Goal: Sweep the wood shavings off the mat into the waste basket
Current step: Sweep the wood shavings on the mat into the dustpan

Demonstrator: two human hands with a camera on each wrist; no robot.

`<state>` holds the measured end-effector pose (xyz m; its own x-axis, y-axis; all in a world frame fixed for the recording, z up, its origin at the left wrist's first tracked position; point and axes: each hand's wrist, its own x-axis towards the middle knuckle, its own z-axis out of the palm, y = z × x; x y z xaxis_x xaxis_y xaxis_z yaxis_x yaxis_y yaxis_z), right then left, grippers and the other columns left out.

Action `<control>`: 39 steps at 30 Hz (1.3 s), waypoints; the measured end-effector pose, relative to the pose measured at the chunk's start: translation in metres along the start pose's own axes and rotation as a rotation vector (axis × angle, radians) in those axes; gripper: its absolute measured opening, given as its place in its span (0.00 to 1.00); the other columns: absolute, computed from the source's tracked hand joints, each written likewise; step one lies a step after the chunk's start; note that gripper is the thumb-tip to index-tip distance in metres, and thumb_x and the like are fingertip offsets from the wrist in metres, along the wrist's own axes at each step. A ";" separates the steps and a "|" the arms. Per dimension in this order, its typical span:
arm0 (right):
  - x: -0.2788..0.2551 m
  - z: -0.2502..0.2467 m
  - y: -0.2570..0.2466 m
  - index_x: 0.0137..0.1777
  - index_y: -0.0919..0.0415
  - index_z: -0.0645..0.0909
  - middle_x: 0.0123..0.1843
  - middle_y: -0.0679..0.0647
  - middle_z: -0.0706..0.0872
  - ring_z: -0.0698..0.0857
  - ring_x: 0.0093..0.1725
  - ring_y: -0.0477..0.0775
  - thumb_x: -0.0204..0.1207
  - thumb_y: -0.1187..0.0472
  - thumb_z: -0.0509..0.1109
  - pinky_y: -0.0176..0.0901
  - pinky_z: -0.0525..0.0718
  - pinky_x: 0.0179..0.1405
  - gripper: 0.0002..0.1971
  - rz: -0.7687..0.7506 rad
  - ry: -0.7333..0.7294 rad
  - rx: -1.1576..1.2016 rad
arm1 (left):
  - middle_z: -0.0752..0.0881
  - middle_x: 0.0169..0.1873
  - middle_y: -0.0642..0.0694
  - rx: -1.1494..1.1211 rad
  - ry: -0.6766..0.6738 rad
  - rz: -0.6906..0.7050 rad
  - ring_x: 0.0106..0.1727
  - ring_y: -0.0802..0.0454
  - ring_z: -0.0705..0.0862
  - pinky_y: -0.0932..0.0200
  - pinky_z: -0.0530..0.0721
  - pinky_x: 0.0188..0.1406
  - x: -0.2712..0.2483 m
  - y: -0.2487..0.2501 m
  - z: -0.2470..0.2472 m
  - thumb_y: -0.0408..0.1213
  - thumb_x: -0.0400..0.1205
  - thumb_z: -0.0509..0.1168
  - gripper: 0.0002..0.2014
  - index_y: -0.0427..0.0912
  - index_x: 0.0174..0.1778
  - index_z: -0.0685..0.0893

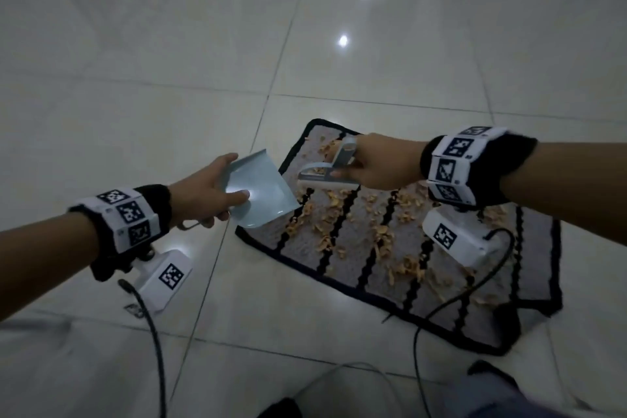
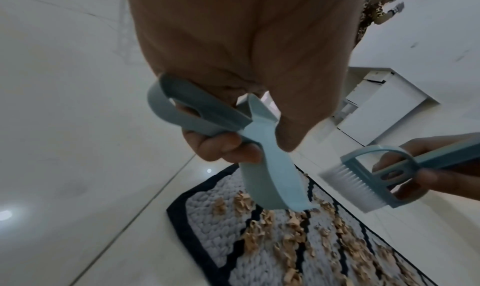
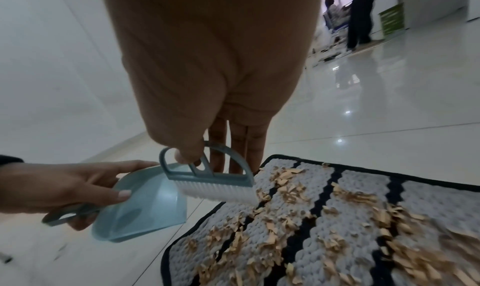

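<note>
A grey mat (image 1: 529, 265) with black stripes lies on the tiled floor, strewn with tan wood shavings (image 1: 383, 234). My left hand (image 1: 207, 193) grips the handle of a pale blue dustpan (image 1: 261, 193), held tilted just off the mat's left edge. My right hand (image 1: 376, 163) grips a small blue hand brush (image 1: 325, 180) with white bristles, hovering over the mat's far left corner. In the right wrist view the brush (image 3: 215, 184) hangs between the dustpan (image 3: 145, 208) and the shavings (image 3: 291, 190). The left wrist view shows the dustpan (image 2: 262, 167) above the mat (image 2: 207, 212). No waste basket is in view.
Glossy white floor tiles (image 1: 169, 78) surround the mat. Black cables (image 1: 451, 302) trail from the wrist cameras across the mat's near edge and the floor. In the right wrist view people (image 3: 358, 15) stand far off beside a green sign (image 3: 392, 20).
</note>
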<state>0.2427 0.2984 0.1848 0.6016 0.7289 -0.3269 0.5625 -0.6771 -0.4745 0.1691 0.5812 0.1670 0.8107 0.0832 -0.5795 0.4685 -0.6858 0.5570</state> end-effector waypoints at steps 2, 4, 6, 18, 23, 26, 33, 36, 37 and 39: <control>0.013 0.004 -0.003 0.41 0.47 0.78 0.40 0.57 0.84 0.80 0.37 0.61 0.85 0.54 0.61 0.55 0.82 0.43 0.10 -0.071 -0.026 -0.017 | 0.86 0.43 0.35 0.016 -0.025 -0.027 0.30 0.44 0.81 0.43 0.83 0.24 0.000 -0.009 -0.001 0.58 0.71 0.73 0.46 0.66 0.80 0.52; 0.025 0.007 -0.005 0.39 0.37 0.76 0.37 0.53 0.84 0.80 0.35 0.56 0.85 0.56 0.62 0.55 0.83 0.43 0.15 -0.100 -0.080 -0.039 | 0.85 0.43 0.36 0.029 -0.018 -0.049 0.28 0.47 0.80 0.53 0.81 0.18 -0.006 -0.016 -0.003 0.54 0.72 0.75 0.48 0.64 0.81 0.51; 0.041 0.013 -0.003 0.53 0.45 0.84 0.47 0.55 0.88 0.83 0.42 0.57 0.85 0.58 0.62 0.54 0.83 0.50 0.09 -0.097 -0.113 -0.081 | 0.85 0.43 0.37 0.040 -0.009 -0.076 0.25 0.50 0.78 0.62 0.73 0.14 -0.016 -0.022 -0.002 0.48 0.73 0.77 0.49 0.63 0.82 0.50; 0.126 0.068 -0.004 0.65 0.63 0.84 0.65 0.61 0.86 0.83 0.62 0.63 0.84 0.66 0.64 0.54 0.80 0.61 0.13 -0.308 -0.022 -0.001 | 0.72 0.66 0.52 -0.128 -0.018 -0.121 0.64 0.47 0.78 0.47 0.83 0.62 -0.044 -0.094 0.097 0.47 0.51 0.88 0.71 0.61 0.80 0.43; 0.129 0.080 0.006 0.65 0.63 0.84 0.65 0.63 0.85 0.82 0.61 0.65 0.77 0.75 0.66 0.59 0.81 0.59 0.18 -0.360 -0.116 -0.057 | 0.72 0.70 0.50 -0.171 0.083 -0.102 0.66 0.48 0.76 0.55 0.79 0.57 -0.036 -0.102 0.128 0.45 0.53 0.88 0.70 0.60 0.81 0.43; 0.115 0.083 0.029 0.61 0.65 0.85 0.61 0.64 0.86 0.82 0.60 0.65 0.76 0.76 0.68 0.62 0.81 0.61 0.16 -0.391 -0.106 -0.030 | 0.72 0.72 0.52 -0.188 0.133 -0.051 0.68 0.49 0.75 0.52 0.80 0.61 -0.026 -0.100 0.134 0.49 0.52 0.88 0.69 0.62 0.80 0.44; 0.071 0.075 0.080 0.57 0.64 0.86 0.56 0.61 0.89 0.85 0.55 0.62 0.77 0.75 0.69 0.57 0.84 0.55 0.13 -0.337 0.050 0.100 | 0.74 0.65 0.56 -0.209 0.109 -0.047 0.64 0.52 0.77 0.54 0.80 0.58 -0.013 -0.090 0.137 0.42 0.56 0.88 0.67 0.58 0.81 0.46; 0.075 0.073 0.083 0.60 0.64 0.85 0.58 0.63 0.89 0.85 0.56 0.64 0.77 0.76 0.68 0.60 0.84 0.57 0.15 -0.317 0.163 0.146 | 0.75 0.66 0.56 -0.182 0.066 -0.034 0.64 0.53 0.77 0.56 0.78 0.57 -0.008 -0.087 0.136 0.43 0.57 0.87 0.66 0.61 0.81 0.46; 0.079 0.075 0.081 0.60 0.65 0.85 0.58 0.63 0.88 0.84 0.57 0.64 0.76 0.77 0.67 0.58 0.83 0.58 0.16 -0.317 0.182 0.142 | 0.75 0.66 0.56 -0.165 0.059 -0.030 0.64 0.52 0.78 0.56 0.78 0.57 -0.007 -0.086 0.135 0.44 0.57 0.87 0.66 0.61 0.81 0.46; 0.087 0.078 0.075 0.61 0.65 0.85 0.59 0.62 0.88 0.84 0.58 0.63 0.74 0.79 0.67 0.50 0.80 0.58 0.18 -0.325 0.185 0.118 | 0.75 0.68 0.54 -0.131 0.045 -0.030 0.65 0.50 0.78 0.54 0.79 0.60 -0.004 -0.085 0.134 0.47 0.57 0.87 0.66 0.61 0.82 0.46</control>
<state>0.2931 0.3185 0.0571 0.5009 0.8655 0.0032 0.6780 -0.3901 -0.6230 0.0790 0.5423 0.0424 0.8089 0.1365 -0.5718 0.5326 -0.5821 0.6145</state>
